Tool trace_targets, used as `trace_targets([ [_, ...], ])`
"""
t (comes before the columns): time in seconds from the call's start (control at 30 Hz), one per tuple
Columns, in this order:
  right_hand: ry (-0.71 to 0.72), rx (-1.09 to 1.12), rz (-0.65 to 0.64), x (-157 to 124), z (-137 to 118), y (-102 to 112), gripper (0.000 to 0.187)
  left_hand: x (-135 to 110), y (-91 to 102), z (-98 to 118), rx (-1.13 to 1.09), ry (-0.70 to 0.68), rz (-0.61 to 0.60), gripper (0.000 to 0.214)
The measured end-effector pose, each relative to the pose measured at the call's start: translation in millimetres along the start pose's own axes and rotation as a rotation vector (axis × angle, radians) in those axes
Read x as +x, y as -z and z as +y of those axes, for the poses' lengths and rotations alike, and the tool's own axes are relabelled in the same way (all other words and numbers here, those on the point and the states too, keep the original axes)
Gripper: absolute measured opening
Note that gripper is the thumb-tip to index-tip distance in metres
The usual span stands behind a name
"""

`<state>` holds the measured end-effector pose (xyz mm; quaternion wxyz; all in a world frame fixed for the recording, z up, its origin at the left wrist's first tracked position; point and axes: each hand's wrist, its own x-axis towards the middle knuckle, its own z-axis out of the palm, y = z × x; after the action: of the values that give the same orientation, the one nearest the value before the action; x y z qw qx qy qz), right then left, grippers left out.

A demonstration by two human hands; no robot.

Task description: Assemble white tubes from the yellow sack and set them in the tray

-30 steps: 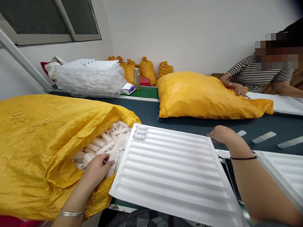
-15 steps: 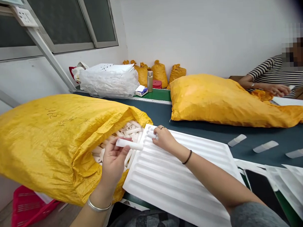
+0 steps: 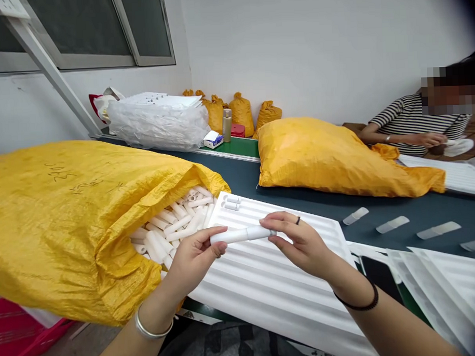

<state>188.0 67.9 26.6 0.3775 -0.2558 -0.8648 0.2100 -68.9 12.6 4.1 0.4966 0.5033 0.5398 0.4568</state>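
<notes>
My left hand (image 3: 197, 254) pinches one end of a slim white tube (image 3: 237, 235), held nearly level above the tray. My right hand (image 3: 300, 243) grips its far end between thumb and fingers, and a seam shows part-way along the tube. Beneath lies a white ridged tray (image 3: 272, 291) with long parallel grooves. Two short white cylinders (image 3: 231, 205) rest at its far left corner. Beside my left hand, a large yellow woven sack (image 3: 75, 204) gapes open, with many loose white tubes (image 3: 180, 221) inside.
A dark conveyor belt (image 3: 324, 211) carries several translucent tubes (image 3: 393, 224) and a second yellow sack (image 3: 318, 154). Stacked white trays (image 3: 451, 279) and a dark flat device (image 3: 381, 279) lie at right. A co-worker in a striped top (image 3: 399, 115) sits across. A pink basket (image 3: 20, 331) stands low left.
My right hand has left the tray's far left corner and now grips the tube's right end. My left hand has moved right with the tube. The co-worker's hands now hold something white.
</notes>
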Motion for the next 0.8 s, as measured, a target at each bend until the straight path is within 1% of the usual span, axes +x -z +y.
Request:
trace_targets([
  [0.07, 0.005, -0.01, 0.011, -5, -1, 6, 0.035, -3, -1.8, 1, 0.062, -0.03, -0.068, 0.04],
  [0.13, -0.026, 0.006, 0.027, -9, -2, 8, 0.031, -4, -3.5, 0, 0.146, -0.119, -0.068, 0.036],
  [0.23, -0.126, 0.037, 0.041, -15, -3, 10, 0.025, -5, -6.6, -1, 0.268, -0.354, -0.025, 0.031],
  [0.33, -0.278, 0.121, 0.058, -21, -3, 11, 0.024, -5, -10.8, 1, 0.36, -0.627, 0.028, 0.033],
  [0.43, -0.395, 0.241, 0.071, -23, -6, 12, 0.024, -7, -14.9, 5, 0.441, -0.809, 0.066, 0.039],
  [0.53, -0.493, 0.386, 0.074, -23, -11, 15, 0.024, -8, -17.8, 7, 0.488, -0.926, 0.07, 0.045],
  [0.63, -0.566, 0.521, 0.049, -23, -18, 16, 0.024, -8, -20.4, 6, 0.514, -1.03, 0.053, 0.051],
  [0.73, -0.581, 0.546, 0.015, -27, -29, 11, 0.024, -10, -25.5, 4, 0.521, -1.084, 0.031, 0.055],
  [0.8, -0.569, 0.487, -0.014, -32, -35, 3, 0.025, -13, -30.6, 1, 0.506, -1.093, 0.023, 0.056],
])
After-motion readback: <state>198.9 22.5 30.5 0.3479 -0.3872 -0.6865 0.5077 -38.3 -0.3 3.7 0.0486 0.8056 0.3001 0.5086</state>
